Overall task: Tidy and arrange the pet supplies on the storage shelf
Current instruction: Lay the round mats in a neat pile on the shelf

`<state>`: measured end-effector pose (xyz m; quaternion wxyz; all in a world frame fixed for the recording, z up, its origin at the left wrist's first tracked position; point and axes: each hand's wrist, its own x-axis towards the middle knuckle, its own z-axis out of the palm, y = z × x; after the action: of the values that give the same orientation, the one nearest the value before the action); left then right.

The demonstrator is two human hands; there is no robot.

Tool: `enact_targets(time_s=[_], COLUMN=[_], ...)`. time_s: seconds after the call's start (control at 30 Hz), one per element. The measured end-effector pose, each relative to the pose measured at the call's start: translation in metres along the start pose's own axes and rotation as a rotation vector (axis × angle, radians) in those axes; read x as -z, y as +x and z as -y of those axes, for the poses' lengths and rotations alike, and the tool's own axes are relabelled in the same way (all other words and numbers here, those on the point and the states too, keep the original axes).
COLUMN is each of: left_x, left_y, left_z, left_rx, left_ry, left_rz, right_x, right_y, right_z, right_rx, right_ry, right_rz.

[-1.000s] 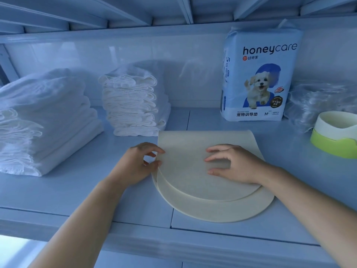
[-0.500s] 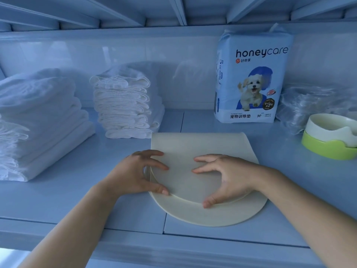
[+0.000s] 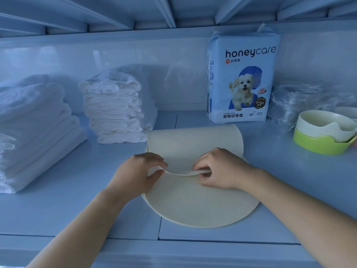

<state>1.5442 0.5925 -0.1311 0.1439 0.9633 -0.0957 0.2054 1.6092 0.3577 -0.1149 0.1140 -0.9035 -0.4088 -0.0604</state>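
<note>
Fingers of the left hand (image 3: pixel 139 171) and the right hand (image 3: pixel 222 169) each pinch the curved edge of the round cream mat (image 3: pixel 193 206), whose far half is folded over toward the person, probably to make it more compact. It lies near the front edge of the shelf (image 3: pixel 58 209), about midway along, with the training-pad pack (image 3: pixel 241 78) upright by the back wall behind it
</note>
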Motion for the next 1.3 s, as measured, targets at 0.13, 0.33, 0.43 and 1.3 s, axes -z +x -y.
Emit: enact_targets(time_s=[0.13, 0.33, 0.43, 1.3], left_x=[0.009, 0.022, 0.021, 0.001], left_y=[0.009, 0.03, 0.034, 0.092], left_z=[0.008, 0.024, 0.032, 0.049], left_rx=[0.069, 0.141, 0.149, 0.064], left_ry=[-0.005, 0.082, 0.092, 0.217], left_rz=[-0.027, -0.087, -0.064, -0.042], right_x=[0.024, 0.063, 0.059, 0.032], right_y=[0.017, 0.039, 0.038, -0.012], right_z=[-0.01, -0.03, -0.031, -0.018], right_rx=[-0.016, -0.131, -0.093, -0.169], right_ry=[-0.009, 0.088, 0.068, 0.156], right_rz=[-0.217, -0.475, -0.488, -0.238])
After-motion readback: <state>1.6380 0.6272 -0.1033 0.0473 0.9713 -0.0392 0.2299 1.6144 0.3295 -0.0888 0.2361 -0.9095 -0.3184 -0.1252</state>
